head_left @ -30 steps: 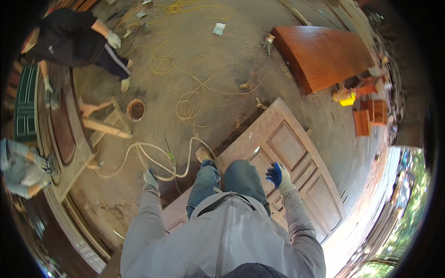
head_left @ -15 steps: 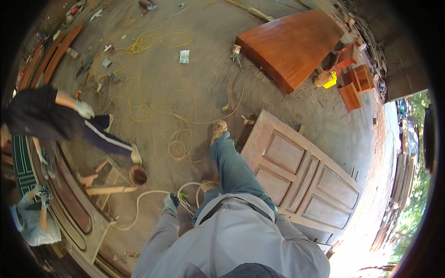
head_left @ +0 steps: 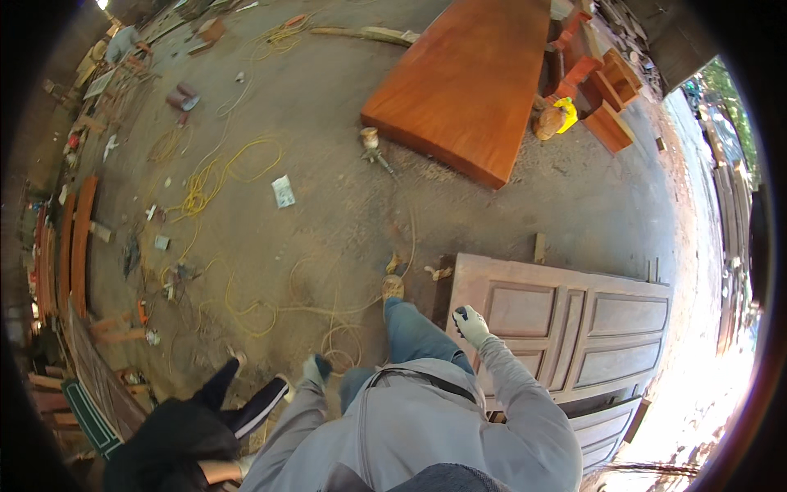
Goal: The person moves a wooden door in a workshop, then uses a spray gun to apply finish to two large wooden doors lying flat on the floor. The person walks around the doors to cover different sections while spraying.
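Note:
My left hand, in a pale glove with a dark palm, hangs low beside my leg over the floor; its fingers are blurred. My right hand, gloved in white with dark fingertips, is curled closed above the near corner of a brown panelled door. Whatever its fingers enclose, if anything, is hidden. Past my feet, a spray gun with a cup sits against a large glossy reddish-brown wooden slab. A thin hose loops over the floor in front of my left hand.
A person in dark clothes is close at my left. Yellow cord lies tangled ahead, near a paper sheet. Long boards stand at the left; wooden pieces and a yellow container lie beyond the slab.
My left hand has parted from the pale hose and green piece beside it. My right hand has come into view over the door. My view has turned, and the person at left appears nearer.

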Motion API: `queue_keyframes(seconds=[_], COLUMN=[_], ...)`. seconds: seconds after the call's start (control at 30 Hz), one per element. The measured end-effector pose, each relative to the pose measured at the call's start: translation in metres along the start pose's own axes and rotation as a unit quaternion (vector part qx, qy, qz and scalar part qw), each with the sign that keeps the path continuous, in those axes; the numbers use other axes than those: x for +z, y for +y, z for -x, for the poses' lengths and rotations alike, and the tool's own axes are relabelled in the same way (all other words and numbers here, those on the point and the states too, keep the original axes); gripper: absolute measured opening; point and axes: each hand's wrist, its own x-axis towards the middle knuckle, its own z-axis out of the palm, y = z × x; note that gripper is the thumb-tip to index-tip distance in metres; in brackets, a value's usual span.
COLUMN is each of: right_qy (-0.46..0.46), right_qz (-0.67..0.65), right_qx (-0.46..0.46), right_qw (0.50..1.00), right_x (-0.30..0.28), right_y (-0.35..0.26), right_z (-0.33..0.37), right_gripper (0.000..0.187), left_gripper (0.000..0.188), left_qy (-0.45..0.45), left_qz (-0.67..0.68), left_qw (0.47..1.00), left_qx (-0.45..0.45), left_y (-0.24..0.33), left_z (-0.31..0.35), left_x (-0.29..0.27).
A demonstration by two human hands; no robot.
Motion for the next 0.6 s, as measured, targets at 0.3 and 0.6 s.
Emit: queue_keyframes(seconds=[0.3, 0.6], right_qy=[0.177, 0.217], right_qz=[-0.226, -0.164], right_qx=[0.085, 0.313], right_qw=[0.954, 0.91], right_x=[-0.031, 0.06], right_y=[0.039, 0.013], right_z=[-0.081, -0.08], right_gripper=[0.02, 0.05], left_gripper=[0.014, 0.019], left_qy=[0.075, -0.048], left_qz=[0.307, -0.035], left_qw=[0.948, 0.99], left_qx=[-0.02, -0.128], left_y=[0.391, 0.488], left_z=[-0.192, -0.417], left_x=[0.01, 0.043])
